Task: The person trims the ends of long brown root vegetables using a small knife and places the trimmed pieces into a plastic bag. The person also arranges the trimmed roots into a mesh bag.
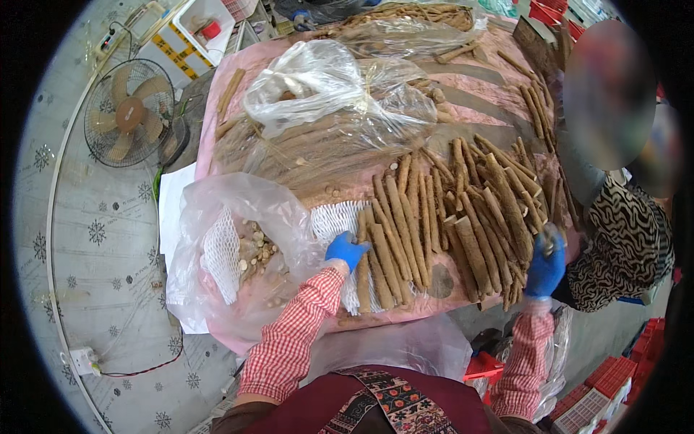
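My left hand [347, 251], in a blue glove, is closed at the left edge of a row of long brown yam roots [400, 231]. Its fingers meet the outermost yam root [363, 283], which lies on a white foam net [338, 219]. At the right side of a heaped pile of yam roots [499, 217], my right hand [546, 266] wears a blue glove with soiled, greyish fingertips. Those fingers look bent, but blur hides whether anything is in them. Left of my left hand, a clear plastic bag [191, 253] lies spread with small cut pieces [258, 249] in it.
Filled clear bags [311, 87] lie across the pink-covered table [434, 311]. A standing fan [129, 114] and a white foam box [189, 43] are at the far left. Another person in a patterned sleeve [614, 239] is close on the right. Red crates [607, 380] stand lower right.
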{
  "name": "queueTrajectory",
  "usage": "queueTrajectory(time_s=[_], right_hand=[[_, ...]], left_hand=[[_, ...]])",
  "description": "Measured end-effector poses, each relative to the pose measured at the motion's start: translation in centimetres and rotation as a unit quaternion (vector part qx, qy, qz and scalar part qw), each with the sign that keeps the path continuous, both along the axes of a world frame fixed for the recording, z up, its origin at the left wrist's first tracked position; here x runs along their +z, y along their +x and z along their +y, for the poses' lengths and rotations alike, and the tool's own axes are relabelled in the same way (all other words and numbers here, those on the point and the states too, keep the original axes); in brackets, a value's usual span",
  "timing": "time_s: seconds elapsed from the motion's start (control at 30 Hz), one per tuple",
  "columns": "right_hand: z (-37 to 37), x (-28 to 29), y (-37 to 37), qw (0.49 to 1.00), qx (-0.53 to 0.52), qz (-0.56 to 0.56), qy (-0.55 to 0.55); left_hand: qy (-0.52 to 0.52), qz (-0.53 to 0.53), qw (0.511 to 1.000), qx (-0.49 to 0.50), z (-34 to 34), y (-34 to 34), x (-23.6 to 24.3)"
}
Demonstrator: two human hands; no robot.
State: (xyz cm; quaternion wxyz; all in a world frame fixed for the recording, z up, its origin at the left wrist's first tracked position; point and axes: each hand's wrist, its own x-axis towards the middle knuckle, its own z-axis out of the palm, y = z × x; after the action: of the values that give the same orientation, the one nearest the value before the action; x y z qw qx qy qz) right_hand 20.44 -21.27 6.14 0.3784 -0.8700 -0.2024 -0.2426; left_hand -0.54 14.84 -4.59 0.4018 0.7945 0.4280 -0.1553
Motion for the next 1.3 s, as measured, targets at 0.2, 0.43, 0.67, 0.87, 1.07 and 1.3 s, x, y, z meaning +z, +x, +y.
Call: queueTrajectory(time_s=[0.2, 0.43, 0.67, 0.87, 1.07, 1.3], right_hand=[[9.6, -1.4, -9.9, 0.946, 0.176, 0.272, 0.027], [19.1, 3.6, -14.0, 0.917, 0.321, 0.225, -0.072], [27.0, 7.8, -17.7, 0.838, 0.475, 0.172, -0.208], [33.0, 4.5, -21.9, 0.768, 0.557, 0.22, -0.227], [33.6, -0.7, -25.5, 0.638, 0.567, 0.489, -0.178], [31.8, 2.3, -30.4, 0.484, 0.512, 0.707, -0.06]], left_hand=[[-0.179, -0.235, 0.951, 0.092, -1.0, -2.9, 3.6], [-0.322, -0.349, 0.858, 0.199, -2.2, -9.3, 14.0], [-0.084, -0.366, 0.916, 0.141, -0.2, -16.7, 15.4], [-0.03, -0.392, 0.893, 0.218, 1.4, -24.0, 13.8], [-0.026, -0.53, 0.717, 0.452, 5.0, -29.3, 14.8], [0.015, -0.598, 0.54, 0.592, 8.2, -26.9, 15.0]])
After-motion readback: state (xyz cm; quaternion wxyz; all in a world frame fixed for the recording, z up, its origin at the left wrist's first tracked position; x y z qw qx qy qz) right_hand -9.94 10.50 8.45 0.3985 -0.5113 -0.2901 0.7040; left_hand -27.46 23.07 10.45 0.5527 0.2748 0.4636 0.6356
